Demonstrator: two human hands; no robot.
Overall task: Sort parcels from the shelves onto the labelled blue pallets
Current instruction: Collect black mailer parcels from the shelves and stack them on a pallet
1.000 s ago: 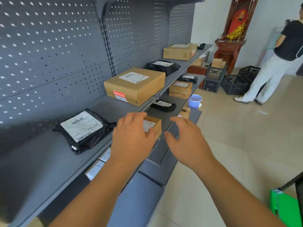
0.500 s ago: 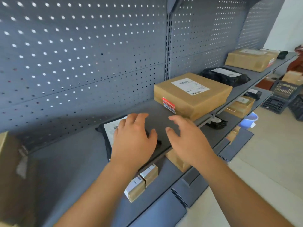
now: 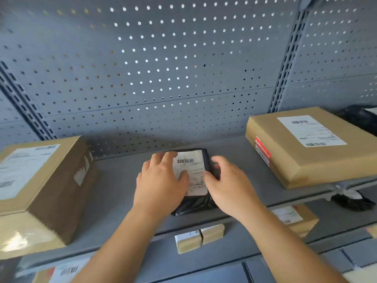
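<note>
On the grey metal shelf (image 3: 118,180), seen from the head camera, a black parcel (image 3: 195,203) in a plastic mailer lies flat near the middle, with its white label (image 3: 193,172) and barcode facing up. It sits well apart from the boxes on either side.

Both bare hands are on the black parcel. The left hand (image 3: 161,184) rests on its left half, palm down. Its fingers (image 3: 163,158) are spread and lie nearly straight across the top, and the thumb presses on the label. The right hand (image 3: 230,184) is at the parcel's right edge. Its thumb touches the label's right margin and its fingers (image 3: 219,162) bend down over the side. The motion blur there makes it unclear whether they are clamped on the plastic or only laid against it.

To the left, a tall cardboard box (image 3: 40,184) stands on the same shelf with a large label on its top face. To the right lies a flat cardboard box (image 3: 310,148) with a label on top and a red sticker (image 3: 263,150) on its near corner. Behind it, another black bag (image 3: 359,117) shows at the frame's edge. A perforated grey back panel (image 3: 163,68) rises behind everything.

On the lower shelf, below the forearms, two small boxes (image 3: 199,237) sit touching side by side. Further right are a labelled cardboard box (image 3: 295,217) and a crumpled black bag (image 3: 350,201).
</note>
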